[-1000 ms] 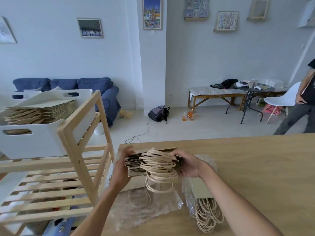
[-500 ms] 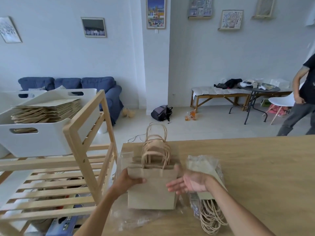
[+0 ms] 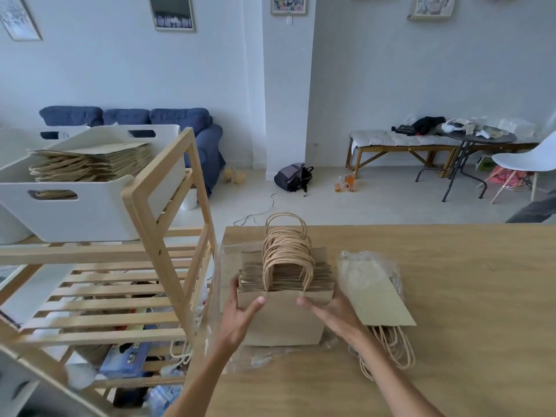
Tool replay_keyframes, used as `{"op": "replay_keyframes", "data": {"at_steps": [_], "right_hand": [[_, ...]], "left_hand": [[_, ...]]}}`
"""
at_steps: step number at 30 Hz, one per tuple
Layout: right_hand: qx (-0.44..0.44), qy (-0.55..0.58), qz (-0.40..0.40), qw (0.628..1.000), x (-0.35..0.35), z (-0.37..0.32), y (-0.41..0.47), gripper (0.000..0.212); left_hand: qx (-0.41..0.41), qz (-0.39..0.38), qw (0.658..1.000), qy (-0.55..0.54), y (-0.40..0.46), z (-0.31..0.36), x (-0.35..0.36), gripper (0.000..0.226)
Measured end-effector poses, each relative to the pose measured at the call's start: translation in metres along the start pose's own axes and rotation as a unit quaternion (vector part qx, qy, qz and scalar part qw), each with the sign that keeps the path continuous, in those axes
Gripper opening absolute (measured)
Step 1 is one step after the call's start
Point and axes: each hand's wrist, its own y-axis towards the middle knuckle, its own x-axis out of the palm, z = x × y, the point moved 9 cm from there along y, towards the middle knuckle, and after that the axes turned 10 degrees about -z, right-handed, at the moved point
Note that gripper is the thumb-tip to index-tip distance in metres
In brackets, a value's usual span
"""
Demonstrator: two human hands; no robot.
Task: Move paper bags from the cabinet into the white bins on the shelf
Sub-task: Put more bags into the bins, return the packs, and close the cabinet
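Observation:
A stack of brown paper bags (image 3: 282, 314) with twine handles lies flat on the wooden cabinet top (image 3: 451, 296), handles pointing away from me. My left hand (image 3: 239, 311) grips its left edge, thumb on top. My right hand (image 3: 334, 311) holds its right edge with fingers spread over the top bag. A white bin (image 3: 90, 212) on the wooden shelf (image 3: 162, 236) at the left holds another pile of paper bags (image 3: 90, 161). A second bundle of bags in clear plastic (image 3: 376, 296) lies right of my hands.
Crumpled clear plastic wrap (image 3: 255, 356) lies under the stack. The shelf's upright post stands close to my left hand. Beyond are a blue sofa (image 3: 180, 127), a backpack (image 3: 293, 177) on the floor, a bench, a round table and a white chair (image 3: 526, 164).
The bag stack was held up with handles hanging toward me, then turned and laid flat on the cabinet top. Both hands now grip its sides. The view has tilted down.

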Motion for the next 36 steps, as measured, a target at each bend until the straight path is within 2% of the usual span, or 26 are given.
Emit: {"op": "replay_keyframes", "data": {"at_steps": [1,2,4,6,8,9,11,14,17,21,26,28,30,31,33,34,35,36], "right_hand": [[0.010,0.072,0.003,0.997,0.003,0.002,-0.002,0.101],[0.018,0.117,0.027,0.993,0.005,0.007,-0.003,0.119],[0.017,0.174,0.072,0.982,0.012,0.015,-0.011,0.146],[0.018,0.186,0.069,0.980,0.025,0.021,-0.019,0.145],[0.020,0.183,0.066,0.981,0.032,0.025,-0.026,0.131],[0.015,0.183,0.073,0.980,0.032,0.025,-0.028,0.124],[0.003,0.197,0.096,0.976,0.028,0.020,-0.029,0.116],[-0.001,0.195,0.114,0.974,0.023,0.019,-0.026,0.129],[0.007,0.171,0.072,0.983,0.027,0.018,-0.028,0.134],[0.012,0.170,0.064,0.983,0.021,0.021,-0.025,0.143],[0.038,0.159,0.056,0.985,0.027,0.037,-0.021,0.125],[0.047,0.167,0.052,0.984,0.028,0.042,-0.021,0.106],[0.042,0.181,0.051,0.981,0.028,0.043,-0.019,0.077],[0.036,0.190,0.054,0.980,0.028,0.044,-0.018,0.073],[0.036,0.184,0.063,0.980,0.029,0.045,-0.018,0.066],[0.026,0.175,0.071,0.982,0.029,0.044,-0.018,0.063],[0.018,0.164,0.085,0.983,0.027,0.047,-0.016,0.063],[0.008,0.148,0.098,0.984,0.025,0.048,-0.015,0.064]], "left_hand": [[0.013,-0.005,1.000,-0.008,0.000,0.006,0.001,0.097],[0.029,-0.003,1.000,-0.011,0.002,0.009,0.002,0.095],[0.044,0.015,0.999,-0.021,-0.002,0.014,0.003,0.110],[0.017,0.027,0.999,-0.037,-0.008,0.001,0.004,0.120],[-0.024,0.029,0.998,-0.054,-0.013,-0.017,0.005,0.129],[-0.032,0.025,0.998,-0.057,-0.014,-0.021,0.006,0.129],[-0.024,0.025,0.998,-0.049,-0.015,-0.018,0.005,0.116],[-0.027,0.041,0.998,-0.032,-0.015,-0.021,0.001,0.100],[-0.078,0.006,0.997,-0.027,-0.011,-0.042,0.005,0.115],[-0.034,-0.012,0.999,-0.005,-0.008,-0.013,0.005,0.119],[-0.040,-0.006,0.999,-0.019,-0.007,-0.017,0.010,0.145],[-0.039,-0.008,0.998,-0.042,-0.008,-0.024,0.011,0.143],[-0.054,-0.021,0.997,-0.054,-0.006,-0.030,0.014,0.132],[-0.064,-0.024,0.996,-0.058,-0.005,-0.033,0.015,0.119],[-0.076,-0.009,0.995,-0.069,-0.004,-0.039,0.015,0.077],[-0.078,-0.003,0.994,-0.078,-0.004,-0.040,0.015,0.064],[-0.072,-0.002,0.994,-0.086,-0.001,-0.040,0.014,0.061],[-0.064,0.002,0.993,-0.095,0.001,-0.041,0.013,0.069]]}}
